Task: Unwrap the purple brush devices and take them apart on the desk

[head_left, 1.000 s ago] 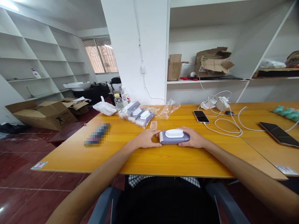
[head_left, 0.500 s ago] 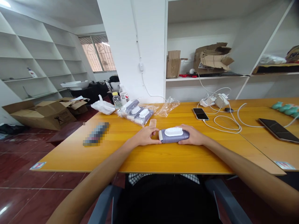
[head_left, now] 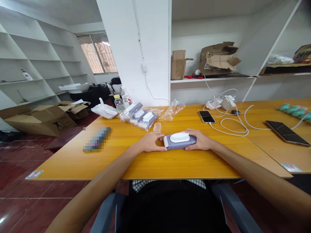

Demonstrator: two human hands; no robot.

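Observation:
On the table in front of me lies a purple-grey handheld device (head_left: 186, 146), its long side across my view. A white oval bristled piece (head_left: 179, 137) sits on its top, and its left end is pale. My right hand (head_left: 199, 141) is wrapped round the right end. At the left end, my left hand (head_left: 152, 141) grips with curved thumb and fingers. Just beyond the left hand lies a small clear plastic cover (head_left: 157, 127). Similar purple-grey devices with white tops (head_left: 147, 117) lie farther back in clear plastic wrapping.
Crumpled clear film (head_left: 173, 110), two bottles (head_left: 119, 103) and a white plastic bag (head_left: 104, 110) stand or lie at the back. A blurred-out item (head_left: 97, 139) is on the left. To the right are a phone (head_left: 206, 117), white cables (head_left: 234, 132) and a tablet (head_left: 286, 132).
The view has shifted slightly, so the surroundings sit a little farther left. Both hands stay at the device's ends, and the device looks slightly tilted compared with before.

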